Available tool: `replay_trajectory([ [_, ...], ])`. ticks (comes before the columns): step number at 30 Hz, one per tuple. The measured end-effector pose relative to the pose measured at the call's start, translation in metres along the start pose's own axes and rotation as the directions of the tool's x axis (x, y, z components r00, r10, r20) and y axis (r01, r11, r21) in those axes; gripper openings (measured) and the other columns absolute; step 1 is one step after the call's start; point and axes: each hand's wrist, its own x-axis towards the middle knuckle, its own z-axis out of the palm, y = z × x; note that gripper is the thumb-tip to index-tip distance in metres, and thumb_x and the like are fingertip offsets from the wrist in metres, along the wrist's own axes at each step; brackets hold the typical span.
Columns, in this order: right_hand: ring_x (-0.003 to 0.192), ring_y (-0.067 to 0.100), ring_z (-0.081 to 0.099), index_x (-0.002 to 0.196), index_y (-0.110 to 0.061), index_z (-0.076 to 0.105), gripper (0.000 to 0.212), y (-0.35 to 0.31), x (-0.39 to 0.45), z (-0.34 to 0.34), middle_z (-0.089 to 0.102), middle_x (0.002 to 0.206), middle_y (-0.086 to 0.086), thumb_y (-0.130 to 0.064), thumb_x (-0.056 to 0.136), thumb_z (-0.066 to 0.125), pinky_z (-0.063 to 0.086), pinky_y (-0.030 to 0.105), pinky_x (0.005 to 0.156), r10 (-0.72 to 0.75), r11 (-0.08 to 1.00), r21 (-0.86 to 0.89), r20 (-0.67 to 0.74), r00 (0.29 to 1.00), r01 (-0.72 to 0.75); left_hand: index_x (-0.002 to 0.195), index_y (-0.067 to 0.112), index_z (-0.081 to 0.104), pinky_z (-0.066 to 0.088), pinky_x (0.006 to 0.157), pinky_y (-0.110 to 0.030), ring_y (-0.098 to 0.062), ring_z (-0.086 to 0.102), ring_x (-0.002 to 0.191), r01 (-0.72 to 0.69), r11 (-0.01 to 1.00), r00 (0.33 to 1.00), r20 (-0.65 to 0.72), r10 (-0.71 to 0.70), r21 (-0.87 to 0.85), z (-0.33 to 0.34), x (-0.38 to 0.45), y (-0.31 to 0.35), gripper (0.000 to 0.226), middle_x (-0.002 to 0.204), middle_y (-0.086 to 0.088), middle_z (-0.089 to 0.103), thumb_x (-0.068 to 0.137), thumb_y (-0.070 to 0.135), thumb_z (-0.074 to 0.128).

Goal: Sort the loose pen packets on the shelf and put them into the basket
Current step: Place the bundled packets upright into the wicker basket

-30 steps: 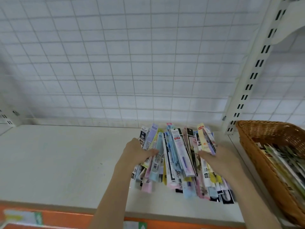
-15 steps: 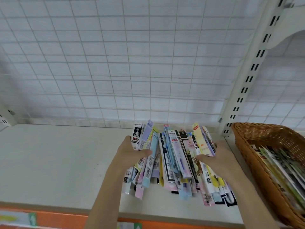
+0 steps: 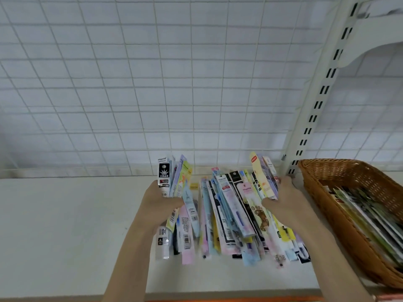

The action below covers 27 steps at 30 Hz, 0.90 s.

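A white wire grid (image 3: 152,83) backs a pale shelf (image 3: 65,225), with a slotted white upright (image 3: 314,110) rising at the right end of the grid. On the shelf, between the person's two forearms, lies a heap of pen packets (image 3: 226,216), long narrow sleeves in blue, pink, yellow, black and white, fanned roughly front to back and overlapping one another.

The left hand (image 3: 159,205) grips a small bunch of packets at the left edge of the heap, thumb across their fronts and fingers behind, so that their tops stand up off the shelf; a black-and-white packet (image 3: 164,173) is the outermost of them. The right hand (image 3: 283,201) closes on another bunch at the right edge, thumb on the near face and fingers wrapped round the far side, with a pale yellow packet (image 3: 258,173) rising above the fingers.

Just to the right of the heap, close by the right forearm, sits a brown wicker basket (image 3: 340,177). It already holds a row of packets (image 3: 366,216) leaning lengthwise inside it.
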Motion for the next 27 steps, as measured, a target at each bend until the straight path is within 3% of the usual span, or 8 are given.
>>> replay_trajectory([
  [3,0.054,0.019,0.046,0.119,-0.013,0.029,0.043,-0.006,-0.003,-0.004,0.053,0.080,0.012,-0.016,0.086,0.057,0.030,0.026,0.046,-0.026,1.000,-0.011,-0.024,0.999,0.025,0.099,0.005,0.054,0.035,0.033,-0.017,-0.013,0.047,0.047,-0.018,1.000,0.999,0.034,0.018,0.001,-0.002,0.001,0.007,0.028,0.063,-0.003,0.049,0.074,-0.009,0.056],
  [8,0.054,0.024,0.045,0.120,-0.018,0.031,0.043,-0.013,-0.008,-0.014,0.056,0.084,0.016,-0.012,0.085,0.056,0.033,0.029,0.048,-0.047,0.999,0.023,-0.067,0.997,0.048,0.103,0.011,0.051,0.049,0.057,-0.031,-0.022,0.058,0.069,-0.073,0.997,0.997,0.034,0.074,-0.027,0.002,0.003,0.014,0.032,0.085,-0.015,0.060,0.075,-0.003,0.060],
  [11,0.053,0.023,0.044,0.127,-0.020,0.030,0.050,-0.014,-0.010,-0.024,0.055,0.092,0.019,-0.013,0.084,0.055,0.034,0.028,0.046,-0.057,0.997,0.048,-0.097,0.994,0.062,0.108,0.006,0.052,0.046,0.058,-0.027,-0.019,0.060,0.072,-0.160,0.986,0.987,0.007,0.160,-0.041,0.004,0.001,0.021,0.036,0.094,-0.016,0.065,0.075,-0.003,0.062],
  [17,0.052,0.014,0.042,0.132,-0.015,0.031,0.053,-0.008,-0.018,-0.038,0.050,0.077,0.001,-0.010,0.086,0.056,0.030,0.016,0.039,-0.151,0.978,0.124,-0.152,0.977,0.170,0.109,0.010,0.043,0.045,0.061,-0.027,-0.015,0.055,0.070,-0.233,0.964,0.972,-0.074,0.225,-0.127,0.011,-0.015,0.038,0.034,0.087,-0.005,0.059,0.081,-0.004,0.058],
  [24,0.062,0.008,0.050,0.123,-0.018,0.035,0.046,0.010,-0.023,-0.049,0.054,0.084,-0.007,-0.007,0.084,0.057,0.036,0.010,0.041,-0.231,0.942,0.216,-0.137,0.963,0.257,0.106,0.010,0.041,0.035,0.052,-0.027,-0.014,0.047,0.062,-0.183,0.972,0.968,-0.198,0.152,-0.147,0.043,-0.038,0.048,0.026,0.074,-0.001,0.049,0.085,0.001,0.054],
  [27,0.061,0.010,0.050,0.114,-0.020,0.035,0.038,0.013,-0.022,-0.055,0.053,0.083,-0.007,-0.006,0.085,0.056,0.036,0.007,0.039,-0.245,0.926,0.264,-0.129,0.961,0.271,0.099,0.011,0.050,0.040,0.065,-0.028,-0.021,0.052,0.074,-0.093,0.967,0.980,-0.193,0.047,-0.238,0.047,-0.046,0.054,0.022,0.081,-0.003,0.055,0.079,0.007,0.059],
])
